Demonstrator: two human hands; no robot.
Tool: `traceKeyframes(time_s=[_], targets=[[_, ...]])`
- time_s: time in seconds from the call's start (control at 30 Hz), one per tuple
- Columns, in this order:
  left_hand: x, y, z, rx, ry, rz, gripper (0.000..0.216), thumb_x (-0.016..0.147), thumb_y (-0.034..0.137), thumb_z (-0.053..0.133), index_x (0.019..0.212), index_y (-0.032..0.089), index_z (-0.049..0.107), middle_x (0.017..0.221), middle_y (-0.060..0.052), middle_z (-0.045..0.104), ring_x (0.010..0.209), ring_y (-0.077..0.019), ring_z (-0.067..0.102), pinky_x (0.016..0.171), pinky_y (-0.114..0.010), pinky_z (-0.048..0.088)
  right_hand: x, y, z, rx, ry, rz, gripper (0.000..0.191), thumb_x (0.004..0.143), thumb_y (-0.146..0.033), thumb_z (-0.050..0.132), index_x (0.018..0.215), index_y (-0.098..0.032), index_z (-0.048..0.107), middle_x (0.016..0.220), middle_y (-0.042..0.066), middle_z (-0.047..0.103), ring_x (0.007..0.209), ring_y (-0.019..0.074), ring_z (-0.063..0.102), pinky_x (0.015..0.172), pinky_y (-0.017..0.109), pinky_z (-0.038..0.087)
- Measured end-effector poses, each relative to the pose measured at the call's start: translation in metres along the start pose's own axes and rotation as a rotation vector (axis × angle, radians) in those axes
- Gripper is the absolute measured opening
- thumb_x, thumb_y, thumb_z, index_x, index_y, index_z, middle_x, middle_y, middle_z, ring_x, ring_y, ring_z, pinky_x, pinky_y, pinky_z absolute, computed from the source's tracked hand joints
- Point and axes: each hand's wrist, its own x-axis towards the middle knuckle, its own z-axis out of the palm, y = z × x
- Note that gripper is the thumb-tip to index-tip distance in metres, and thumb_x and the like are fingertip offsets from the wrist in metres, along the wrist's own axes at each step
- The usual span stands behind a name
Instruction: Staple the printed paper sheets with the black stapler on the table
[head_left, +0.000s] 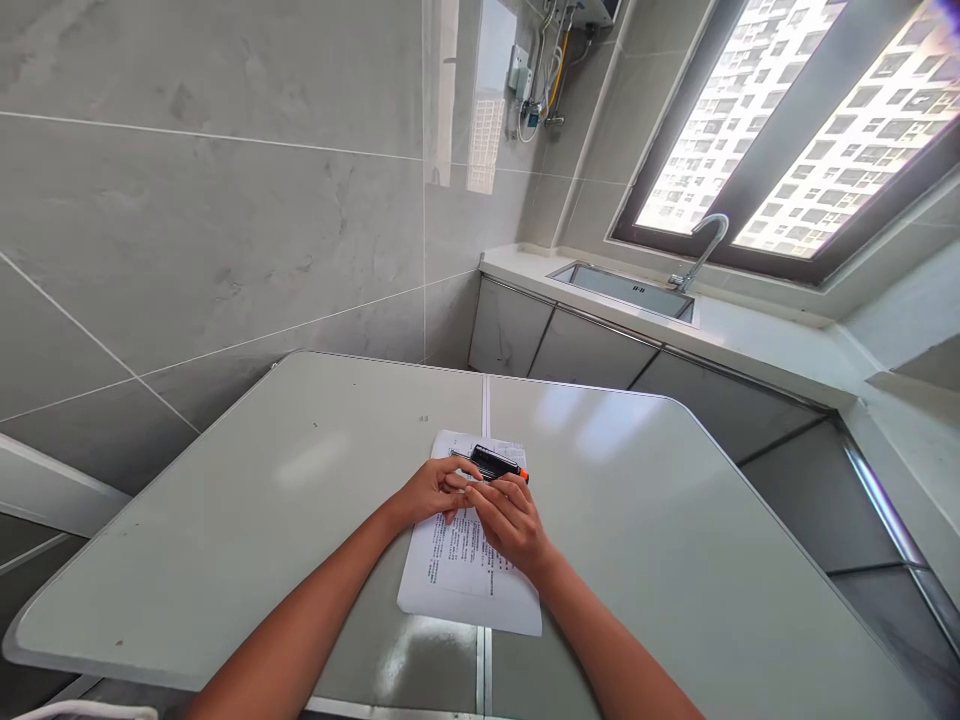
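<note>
A sheet of printed paper [469,585] lies on the table across its middle seam. On the paper's far part rests a black object with an orange end [496,463], just beyond my fingers; its exact kind is unclear. My left hand [436,492] is over the sheet with its fingers curled and the index finger reaching toward the black object. From the other side my right hand [511,522] meets it, its fingers bent and pressed together. The fingertips of both hands touch or nearly touch. Whatever they may hold between them is hidden or too small to name.
The pale table [247,520] has rounded corners and a metal seam. Behind it a counter [780,345] runs below the window, with a sink [630,290] and a curved faucet [709,250]. A grey tiled wall [225,220] stands to the left.
</note>
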Motion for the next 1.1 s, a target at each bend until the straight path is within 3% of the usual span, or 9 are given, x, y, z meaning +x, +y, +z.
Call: traceKeyframes(time_s=[0.1,0.2,0.27,0.33,0.5,0.7,0.87,1.0,1.1], targets=[[0.002,-0.002,-0.002,0.037,0.144,0.049,0.040,0.089,0.045,0.074,0.114,0.018,0.061,0.081,-0.004,0.072,0.048,-0.0125,0.059,0.051,-0.025,0.047,0.001,0.009,-0.006,-0.021,0.115,0.138,0.035,0.096,-0.012,0.059,0.125,-0.031,0.068,0.113,0.002,0.078,0.091,0.0212,0.068,0.088,0.043,0.051],[0.003,-0.007,-0.017,0.269,0.502,0.156,0.031,0.101,0.047,0.054,0.097,0.018,0.064,0.073,-0.002,0.068,0.048,-0.0102,0.049,0.053,-0.025,0.042,-0.004,0.039,-0.018,-0.066,0.195,0.407,0.018,0.095,-0.017,0.059,0.097,-0.028,0.073,0.106,0.004,0.078,0.091,0.0237,0.066,0.088,0.045,0.049],[0.004,-0.011,-0.033,0.566,0.697,0.173,0.031,0.102,0.042,0.052,0.086,0.019,0.066,0.066,0.000,0.061,0.056,-0.0127,0.050,0.060,-0.026,0.043,-0.015,0.070,-0.027,-0.085,0.145,0.573,0.016,0.093,-0.023,0.058,0.087,-0.026,0.072,0.101,0.005,0.078,0.092,0.0255,0.065,0.088,0.045,0.049],[0.004,-0.016,-0.048,0.792,0.767,0.151,0.026,0.100,0.036,0.052,0.090,0.020,0.069,0.075,-0.003,0.064,0.068,-0.0166,0.056,0.071,-0.029,0.047,-0.030,0.100,-0.034,-0.106,0.080,0.725,0.014,0.087,-0.027,0.059,0.082,-0.025,0.072,0.094,0.005,0.078,0.087,0.0264,0.064,0.083,0.044,0.049],[0.011,-0.032,-0.069,0.945,0.717,0.149,0.030,0.098,0.023,0.048,0.120,0.018,0.069,0.124,-0.013,0.064,0.116,-0.0250,0.061,0.101,-0.040,0.049,-0.061,0.144,-0.037,-0.088,-0.039,0.973,0.019,0.078,-0.035,0.059,0.075,-0.023,0.073,0.082,0.006,0.075,0.075,0.0248,0.059,0.078,0.040,0.046],[0.018,-0.050,-0.075,1.214,0.516,0.020,0.051,0.101,0.030,0.044,0.149,0.015,0.052,0.162,-0.013,0.041,0.149,-0.0299,0.037,0.123,-0.050,0.033,-0.061,0.144,-0.029,-0.110,-0.112,0.983,0.030,0.086,-0.037,0.055,0.096,-0.021,0.079,0.109,0.009,0.072,0.094,0.0255,0.055,0.089,0.040,0.044],[0.020,-0.051,-0.077,1.301,0.501,0.020,0.043,0.100,0.022,0.040,0.136,0.016,0.064,0.149,-0.013,0.057,0.142,-0.0293,0.049,0.121,-0.051,0.036,-0.058,0.141,-0.029,-0.083,-0.013,0.996,0.047,0.086,-0.015,0.040,0.118,-0.019,0.074,0.116,0.011,0.070,0.105,0.0265,0.054,0.090,0.039,0.044],[0.018,-0.045,-0.076,1.262,0.582,0.071,0.034,0.096,0.017,0.043,0.116,0.018,0.071,0.127,-0.013,0.068,0.120,-0.0278,0.062,0.106,-0.045,0.050,-0.055,0.131,-0.025,-0.069,0.117,0.973,0.041,0.082,-0.009,0.036,0.092,-0.018,0.075,0.095,0.010,0.069,0.094,0.0252,0.057,0.084,0.037,0.045],[0.018,-0.043,-0.075,1.268,0.607,0.080,0.036,0.098,0.021,0.045,0.124,0.016,0.068,0.138,-0.016,0.061,0.126,-0.0286,0.058,0.108,-0.045,0.048,-0.051,0.125,-0.020,-0.057,0.065,0.941,0.040,0.081,-0.007,0.037,0.088,-0.019,0.074,0.094,0.009,0.067,0.097,0.0250,0.056,0.085,0.036,0.046]])
